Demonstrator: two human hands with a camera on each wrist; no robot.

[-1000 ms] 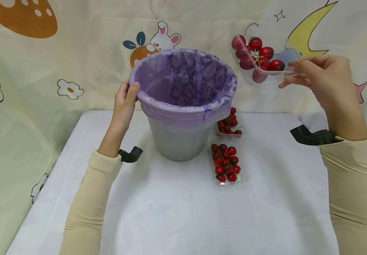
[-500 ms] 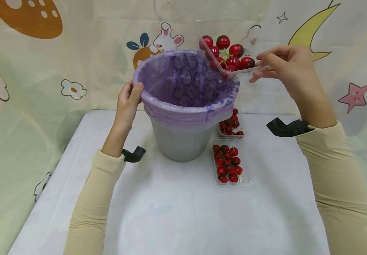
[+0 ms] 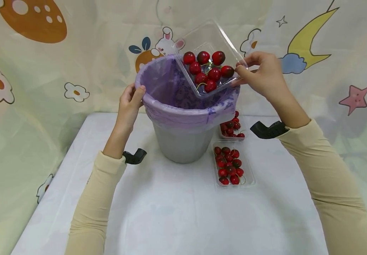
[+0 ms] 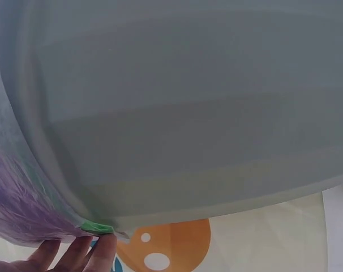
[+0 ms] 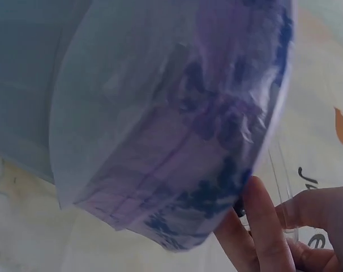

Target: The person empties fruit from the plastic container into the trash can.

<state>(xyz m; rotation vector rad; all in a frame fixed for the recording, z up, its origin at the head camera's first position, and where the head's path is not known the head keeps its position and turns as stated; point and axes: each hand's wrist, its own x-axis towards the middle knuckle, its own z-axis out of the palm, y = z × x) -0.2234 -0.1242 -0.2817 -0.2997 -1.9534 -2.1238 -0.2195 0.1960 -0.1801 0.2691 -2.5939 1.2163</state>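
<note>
A grey bin (image 3: 183, 141) lined with a purple patterned bag (image 3: 177, 113) stands on the table. My left hand (image 3: 130, 102) grips its left rim, thumb over the top edge; in the left wrist view the fingertips (image 4: 106, 249) press against the bag's folded edge. My right hand (image 3: 263, 72) pinches the right corner of a clear plastic tray (image 3: 209, 33), tilted over the bin's mouth. Several red cherries (image 3: 214, 74) lie gathered toward the tray's lower side. In the right wrist view, the bag hides most of the tray behind the fingers (image 5: 268, 226).
Two more clear trays of cherries rest on the white table (image 3: 183, 212): the nearer tray (image 3: 249, 173) right of the bin, the farther tray (image 3: 246, 124) partly hidden behind it. A printed cloth backdrop (image 3: 106, 63) hangs close behind the table.
My right hand has carried the tray of cherries leftward from beside the bin to over its mouth, and the tray now tilts more. The left hand keeps its hold on the rim.
</note>
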